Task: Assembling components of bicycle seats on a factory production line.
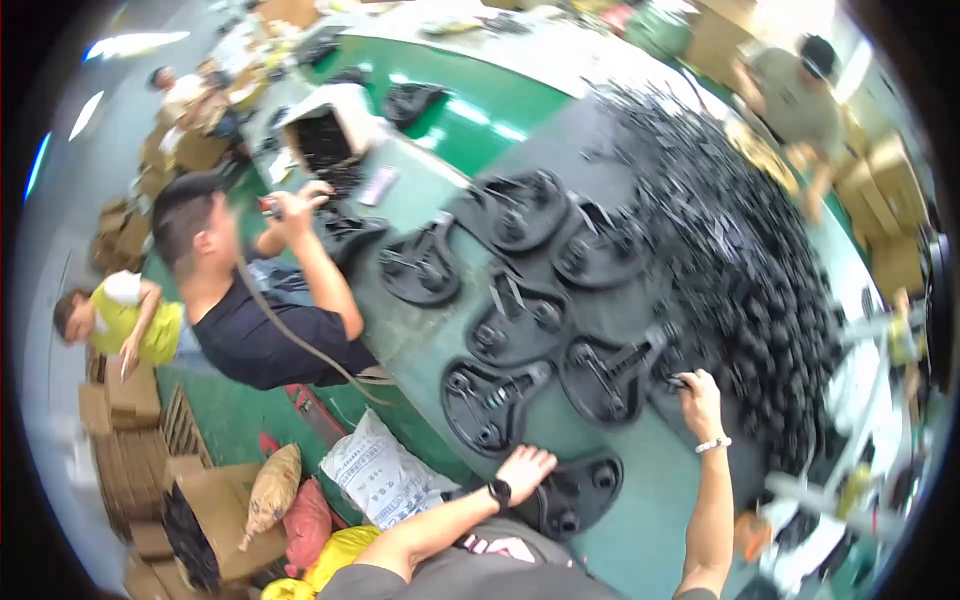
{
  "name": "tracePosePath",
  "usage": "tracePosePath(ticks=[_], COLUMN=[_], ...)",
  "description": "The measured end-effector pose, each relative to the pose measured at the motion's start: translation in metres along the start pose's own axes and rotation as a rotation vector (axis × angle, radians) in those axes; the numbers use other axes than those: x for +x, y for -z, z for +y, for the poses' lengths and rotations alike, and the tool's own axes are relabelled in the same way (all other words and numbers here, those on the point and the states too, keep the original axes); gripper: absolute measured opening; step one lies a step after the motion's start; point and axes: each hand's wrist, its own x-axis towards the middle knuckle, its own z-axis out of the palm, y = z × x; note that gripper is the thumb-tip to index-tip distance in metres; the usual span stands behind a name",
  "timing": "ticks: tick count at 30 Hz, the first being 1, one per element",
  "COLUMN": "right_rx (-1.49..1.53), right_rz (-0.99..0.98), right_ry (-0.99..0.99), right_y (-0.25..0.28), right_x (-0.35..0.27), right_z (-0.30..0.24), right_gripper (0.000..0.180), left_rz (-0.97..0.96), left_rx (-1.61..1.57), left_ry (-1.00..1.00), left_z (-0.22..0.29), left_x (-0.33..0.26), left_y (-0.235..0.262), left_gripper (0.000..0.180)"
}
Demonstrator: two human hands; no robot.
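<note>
My left hand (525, 474), with a dark watch at the wrist, lies with fingers stretched out over the near black moulded base (585, 492), by the table's front edge. To the right, my right hand (701, 402), with a pale bracelet, pinches a small black part (677, 382) at the pile's edge; its exact kind is too small to tell. Just left of this hand is another rounded black base (608, 380) with a raised bar. More such bases, like the one at left (490, 405) and one behind it (515, 318), lie across the green tabletop.
A large heap of black parts (750, 260) covers the table's right side. At the left, a co-worker (270, 300) holds a tool (268, 205) near an open box of black pieces (325, 140). Sacks (375, 465) and cartons (225, 505) stand on the floor at lower left.
</note>
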Motion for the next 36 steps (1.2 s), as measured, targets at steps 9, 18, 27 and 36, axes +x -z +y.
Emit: tracePosePath(ticks=[9, 18, 27, 36], right_rx=[-0.313, -0.279, -0.061, -0.273], right_rz=[-0.396, -0.039, -0.193, -0.231], right_ry=[-0.068, -0.898, -0.054, 0.090], right_y=[-0.043, -0.070, -0.044, -0.115], right_x=[-0.324, -0.317, -0.232, -0.198], right_z=[-0.024, -0.039, -0.174, -0.192], right_gripper=[0.027, 0.072, 0.044, 0.021], left_rz=[-0.158, -0.231, -0.202, -0.184], left_rx=[0.043, -0.057, -0.212, -0.229], left_ry=[-0.075, -0.007, 0.050, 0.084], left_z=[-0.016, -0.007, -0.022, -0.021], left_x=[0.005, 0.001, -0.019, -0.019], left_y=[0.009, 0.003, 0.006, 0.006], left_gripper=[0.067, 0.092, 0.080, 0.078])
